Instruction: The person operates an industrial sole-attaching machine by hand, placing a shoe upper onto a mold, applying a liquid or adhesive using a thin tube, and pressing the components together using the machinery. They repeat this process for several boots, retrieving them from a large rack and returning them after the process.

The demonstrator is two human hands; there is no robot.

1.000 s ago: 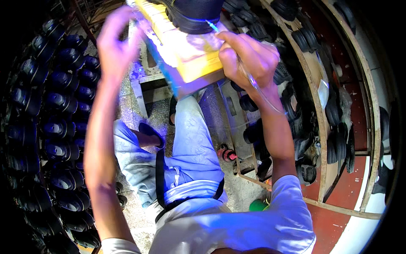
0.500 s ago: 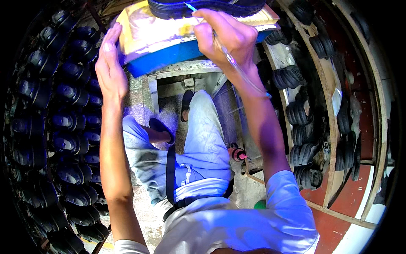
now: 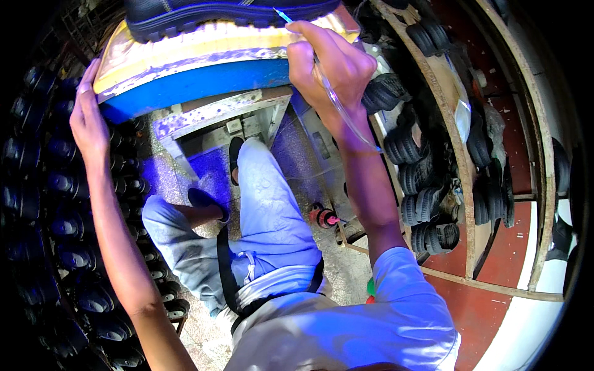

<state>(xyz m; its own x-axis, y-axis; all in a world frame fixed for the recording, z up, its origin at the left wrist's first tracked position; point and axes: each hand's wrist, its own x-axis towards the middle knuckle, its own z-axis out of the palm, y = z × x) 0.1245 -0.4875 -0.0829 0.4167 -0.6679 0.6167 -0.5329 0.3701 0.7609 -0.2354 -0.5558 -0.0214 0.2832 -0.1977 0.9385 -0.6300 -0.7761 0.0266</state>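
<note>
A black shoe (image 3: 232,13) with a thick lugged sole lies on a yellow-topped, blue-sided block (image 3: 198,85) at the top of the view. Its upper part is cut off by the frame edge. My right hand (image 3: 331,68) is closed around a slim, clear pen-like tool (image 3: 339,108). The tool's light blue tip is at the shoe's side, just above the sole. At the block's left end is my left hand (image 3: 90,120), its fingers stretched out along the corner and nothing gripped in them.
Under the block stands a white speckled frame (image 3: 198,119). Rows of dark shoes (image 3: 74,222) fill a rack on the left. Black soles (image 3: 408,136) sit on wooden shelves (image 3: 464,179) to the right. A dark bottle with a pink top (image 3: 323,216) stands by my leg.
The view has shifted, so the block and shoe appear farther left and more of the shoe shows. Along the sole edge, the tool's tip has moved rightward relative to the shoe.
</note>
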